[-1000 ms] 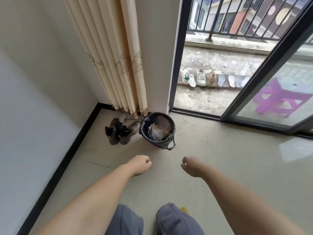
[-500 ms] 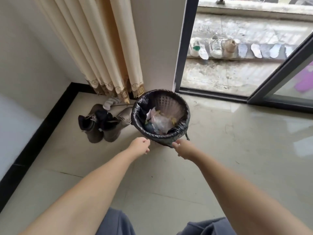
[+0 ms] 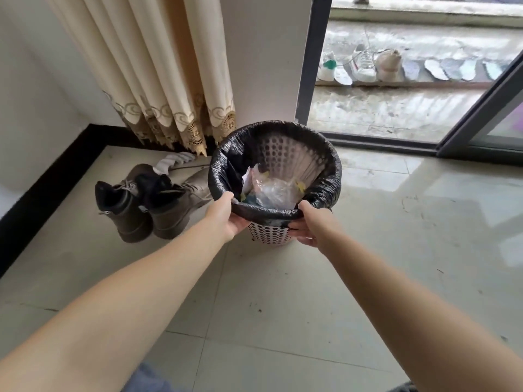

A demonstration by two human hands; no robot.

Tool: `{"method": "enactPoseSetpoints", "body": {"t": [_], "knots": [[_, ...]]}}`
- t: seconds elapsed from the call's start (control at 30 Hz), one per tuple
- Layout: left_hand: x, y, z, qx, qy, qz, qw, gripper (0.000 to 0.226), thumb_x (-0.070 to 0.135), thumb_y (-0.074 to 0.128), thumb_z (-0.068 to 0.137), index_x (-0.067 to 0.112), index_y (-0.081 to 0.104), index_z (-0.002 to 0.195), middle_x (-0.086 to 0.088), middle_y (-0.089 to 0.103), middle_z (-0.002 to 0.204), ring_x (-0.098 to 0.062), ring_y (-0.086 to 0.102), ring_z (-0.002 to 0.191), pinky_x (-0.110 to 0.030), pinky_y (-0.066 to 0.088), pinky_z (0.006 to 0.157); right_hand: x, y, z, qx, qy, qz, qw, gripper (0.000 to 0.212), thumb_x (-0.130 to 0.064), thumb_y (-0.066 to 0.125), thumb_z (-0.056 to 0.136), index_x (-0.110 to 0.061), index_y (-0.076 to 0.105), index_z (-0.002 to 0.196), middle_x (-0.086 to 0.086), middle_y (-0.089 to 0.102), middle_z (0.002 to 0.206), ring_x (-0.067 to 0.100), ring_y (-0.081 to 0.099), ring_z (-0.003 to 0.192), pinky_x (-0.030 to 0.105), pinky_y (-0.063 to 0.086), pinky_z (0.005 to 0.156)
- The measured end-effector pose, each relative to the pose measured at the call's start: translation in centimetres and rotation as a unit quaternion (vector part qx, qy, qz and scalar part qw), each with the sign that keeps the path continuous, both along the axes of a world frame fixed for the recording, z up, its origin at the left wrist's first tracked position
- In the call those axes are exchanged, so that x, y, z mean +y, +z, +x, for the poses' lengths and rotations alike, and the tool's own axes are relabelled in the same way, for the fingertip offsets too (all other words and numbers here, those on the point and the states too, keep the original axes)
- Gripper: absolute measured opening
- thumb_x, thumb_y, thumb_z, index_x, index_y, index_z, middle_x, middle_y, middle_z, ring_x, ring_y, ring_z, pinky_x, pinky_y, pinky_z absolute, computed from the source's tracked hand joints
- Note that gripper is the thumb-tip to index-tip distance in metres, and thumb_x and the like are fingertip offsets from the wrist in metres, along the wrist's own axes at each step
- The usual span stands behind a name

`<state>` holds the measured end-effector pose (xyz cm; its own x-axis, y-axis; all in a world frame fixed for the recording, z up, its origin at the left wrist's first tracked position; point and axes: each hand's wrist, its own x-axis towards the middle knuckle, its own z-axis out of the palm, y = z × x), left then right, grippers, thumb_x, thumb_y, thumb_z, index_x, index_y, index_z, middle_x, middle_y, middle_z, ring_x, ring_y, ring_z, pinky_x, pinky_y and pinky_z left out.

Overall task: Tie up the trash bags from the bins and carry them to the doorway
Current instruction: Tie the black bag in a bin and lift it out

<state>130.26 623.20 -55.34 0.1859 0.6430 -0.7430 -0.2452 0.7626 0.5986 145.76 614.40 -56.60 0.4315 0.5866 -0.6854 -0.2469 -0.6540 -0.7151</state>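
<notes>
Head view is showing both hands gripping the near rim of the black trash bag (image 3: 271,131) folded over the perforated bin (image 3: 270,232) on the floor, left hand (image 3: 226,215) and right hand (image 3: 307,224) equally close (liner lifting upward next, I'd judge).

My trash bag (image 3: 223,162): glossy black, crinkled.
My bin (image 3: 270,234): white, dotted with round holes.
Rubbish in it (image 3: 271,188): clear plastic, white scraps, yellow bits.
Boots (image 3: 147,202): grey-brown, black inside.
Curtain (image 3: 158,66): cream, with a gold scroll-and-lace hem.
Skirting (image 3: 42,190): black.
Floor (image 3: 283,306): pale beige tiles.
</notes>
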Motion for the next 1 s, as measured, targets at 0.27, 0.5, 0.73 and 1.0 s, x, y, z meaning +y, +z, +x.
{"method": "enactPoseSetpoints", "body": {"t": [0.27, 0.5, 0.73, 1.0], "knots": [[0.6, -1.8, -1.3, -0.003, -0.066, -0.006, 0.998, 0.045, 0.051, 0.046, 0.093, 0.011, 0.061, 0.080, -0.008, 0.069, 0.067, -0.021, 0.066, 0.068, -0.038, 0.056, 0.082, -3.3, 0.4, 5.0, -0.037, 0.029, -0.042, 0.998, 0.018, -0.029, 0.041, 0.088, -0.014, 0.052, 0.089, -0.005, 0.057, 0.041, 0.011, 0.065, 0.046, 0.017, 0.046, 0.050], [-0.5, -1.9, -0.4, -0.014, 0.027, -0.018, 0.999, 0.025, 0.022, 0.046, 0.098, 0.009, 0.050, 0.077, -0.011, 0.066, 0.051, -0.023, 0.065, 0.064, -0.041, 0.059, 0.064, -5.3, -0.7, 5.4, 0.073, -0.108, 0.018, 0.991, 0.051, -0.051, 0.027, 0.096, -0.009, 0.056, 0.098, 0.007, 0.062, 0.076, 0.020, 0.063, 0.068, 0.032, 0.051, 0.059], [-0.6, -1.4, 0.1, 0.044, 0.001, -0.020, 0.999, 0.026, 0.012, 0.043, 0.096, 0.011, 0.054, 0.072, -0.004, 0.061, 0.050, -0.018, 0.059, 0.059, -0.034, 0.054, 0.063, -5.7, -2.0, 4.0, 0.188, -0.089, -0.012, 0.978, 0.037, -0.042, 0.052, 0.092, -0.009, 0.043, 0.107, 0.019, 0.046, 0.119, 0.032, 0.055, 0.111, 0.053, 0.054, 0.069], [-1.0, -0.1, -0.4, 0.080, 0.009, -0.031, 0.996, 0.023, 0.010, 0.043, 0.097, 0.008, 0.049, 0.075, -0.008, 0.062, 0.052, -0.016, 0.056, 0.028, -0.031, 0.050, 0.034, -4.0, -2.6, 5.3, 0.234, -0.240, 0.058, 0.940, 0.023, -0.010, 0.049, 0.094, -0.010, 0.048, 0.071, 0.001, 0.044, 0.062, 0.006, 0.048, 0.035, 0.020, 0.049, 0.034]]}}
